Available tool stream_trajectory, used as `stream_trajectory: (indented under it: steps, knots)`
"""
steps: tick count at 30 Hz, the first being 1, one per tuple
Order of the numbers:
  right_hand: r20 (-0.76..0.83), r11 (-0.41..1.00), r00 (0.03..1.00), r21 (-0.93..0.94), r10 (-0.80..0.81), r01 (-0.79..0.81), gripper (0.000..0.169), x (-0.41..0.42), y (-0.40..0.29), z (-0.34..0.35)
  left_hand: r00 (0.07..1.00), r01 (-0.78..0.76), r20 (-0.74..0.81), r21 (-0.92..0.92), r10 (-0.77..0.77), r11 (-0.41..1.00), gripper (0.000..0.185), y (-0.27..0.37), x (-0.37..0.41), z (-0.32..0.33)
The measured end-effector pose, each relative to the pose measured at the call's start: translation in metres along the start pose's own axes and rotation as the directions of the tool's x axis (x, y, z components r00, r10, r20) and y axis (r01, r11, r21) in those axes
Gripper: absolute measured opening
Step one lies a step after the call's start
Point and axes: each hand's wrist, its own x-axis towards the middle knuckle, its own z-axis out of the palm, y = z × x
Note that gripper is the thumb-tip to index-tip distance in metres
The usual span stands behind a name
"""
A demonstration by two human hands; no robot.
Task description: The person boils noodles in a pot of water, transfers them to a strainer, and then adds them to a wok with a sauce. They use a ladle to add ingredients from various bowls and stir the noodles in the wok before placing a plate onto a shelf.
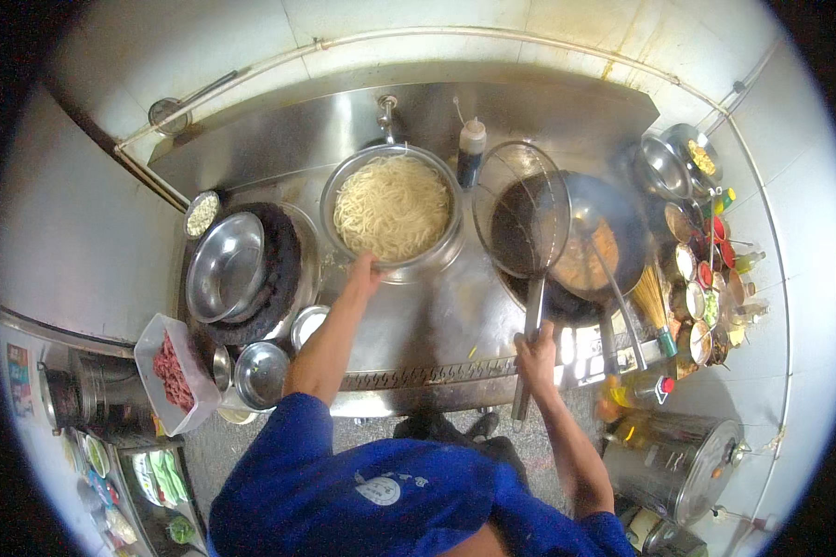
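My left hand (368, 273) grips the near rim of a round steel basin (329, 230). Pale cooked noodles (391, 202) fill much of that basin. In my right hand (538, 358) is the long metal handle of a wire-mesh strainer (522, 209). The strainer's round head hangs over the left side of a dark wok (623, 209) and looks to hold no food. Orange-brown food in liquid (589, 261) lies inside the wok. A steel ladle (606, 268) rests with its bowl in the wok and its handle toward me.
A squeeze bottle (471, 153) of dark liquid stands behind, below a wall tap (387, 111). Left, an empty steel bowl (226, 268) tilts on a burner, near a plastic tub (205, 400) of raw meat (174, 372). Right are a bamboo brush (648, 299), several seasoning bowls (695, 299) and a large pot (662, 466).
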Motion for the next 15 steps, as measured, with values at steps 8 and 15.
stream_trajectory:
  steps: [8, 15]
  knots:
    - [0.282, 0.923, 0.934, 0.249, 0.22, -0.293, 0.03, 0.01, -0.043, -0.018, 1.0, -0.014, 0.01, 0.183, 0.013, 0.983, 0.018, 0.003, -0.051, -0.03]
    - [0.431, 0.913, 0.887, 0.272, 0.166, -0.303, 0.023, -0.015, 0.007, -0.033, 0.997, 0.081, -0.004, 0.241, -0.082, 0.967, 0.045, 0.005, -0.19, 0.007]
